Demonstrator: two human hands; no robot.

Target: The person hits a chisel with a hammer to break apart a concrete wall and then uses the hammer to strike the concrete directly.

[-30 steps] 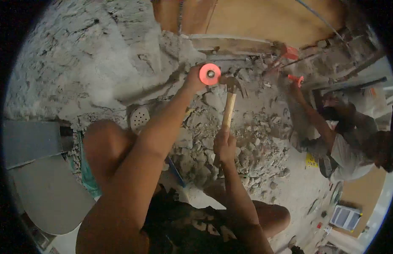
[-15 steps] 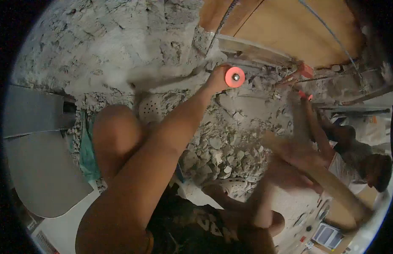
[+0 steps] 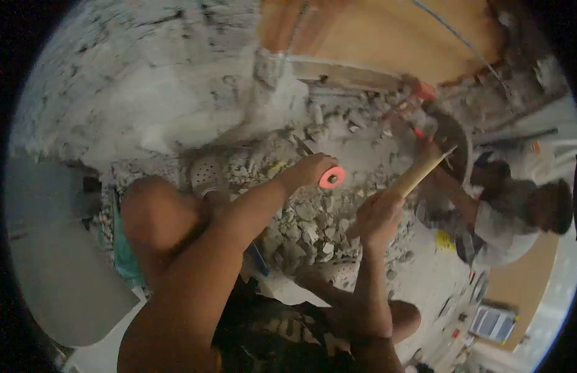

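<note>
My left hand is wrapped round a chisel whose pink round guard faces up, with its metal head in the middle. The thin dark shank points toward the upper left, by the broken wall foot. My right hand grips a pale wooden handle, which slants toward the upper right. What sits at the far end of that handle is blurred. Rubble lies beneath both hands.
Another person crouches at the right, an arm reaching toward a red tool. A rough wall fills the upper left. An orange-brown board is at the top, a grey panel at the left.
My left hand has moved down with the chisel, away from the wall. My right hand has risen, and the wooden handle now points up to the right. The whole view has shifted.
</note>
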